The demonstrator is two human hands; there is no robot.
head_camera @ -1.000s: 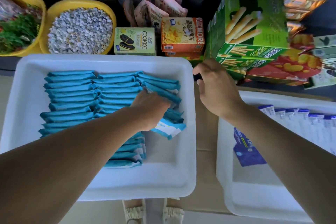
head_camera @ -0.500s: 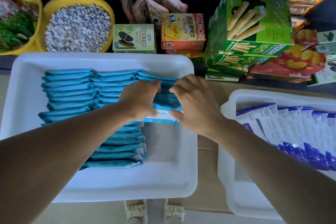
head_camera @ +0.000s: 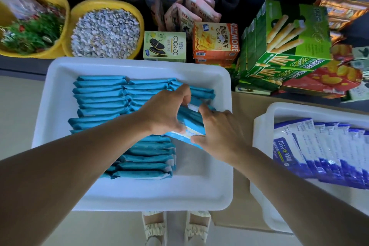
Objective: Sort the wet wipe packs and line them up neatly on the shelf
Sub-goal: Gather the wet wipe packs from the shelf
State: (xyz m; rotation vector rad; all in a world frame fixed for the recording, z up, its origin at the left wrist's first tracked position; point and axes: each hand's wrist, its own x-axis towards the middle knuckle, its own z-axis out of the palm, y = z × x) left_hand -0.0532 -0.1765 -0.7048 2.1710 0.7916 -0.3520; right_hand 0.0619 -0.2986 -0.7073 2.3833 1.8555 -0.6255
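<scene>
Both hands are closing on teal packs (head_camera: 191,124) at the white tray (head_camera: 60,70)'s 3 o'clock, likely squaring that row. Left hand (head_camera: 165,112) fingers are pinching their far end; right hand (head_camera: 219,132) thumb is bracing the near end.

The wet wipe packs (head_camera: 101,94) in the white tray (head_camera: 60,70) are teal blue; the packs (head_camera: 323,146) in the second white tray (head_camera: 263,126) are white with royal-blue edges. Two bowls (head_camera: 137,16) are yellow, the biscuit-stick boxes (head_camera: 289,32) green, the cracker box (head_camera: 215,40) orange.
</scene>
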